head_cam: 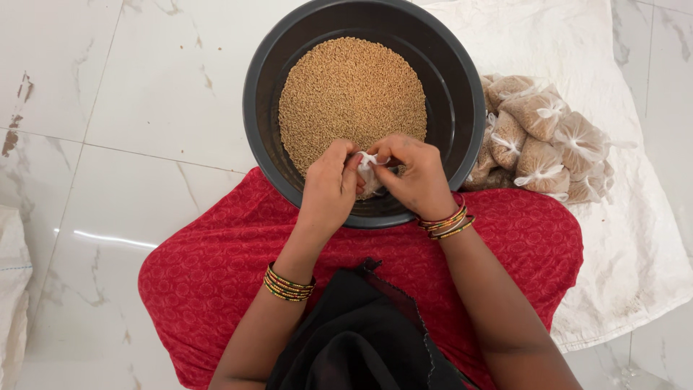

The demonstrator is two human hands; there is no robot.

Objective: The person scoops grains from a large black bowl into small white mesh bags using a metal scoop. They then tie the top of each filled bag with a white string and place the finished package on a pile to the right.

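Both the left hand [330, 189] and right hand [415, 177] pinch a small bag [369, 177], upright, its knotted neck pointing up, over the grain basin [462, 108].

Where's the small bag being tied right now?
In the head view, the small clear bag sits at centre, pinched between the left hand and right hand, over the near rim of the dark basin of grain.

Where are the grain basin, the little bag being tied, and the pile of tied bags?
grain basin [462, 79]: head view, bare inner wall on the right.
little bag [369, 182]: head view, its body between both hands.
pile of tied bags [541, 155]: head view, a middle bag's side.
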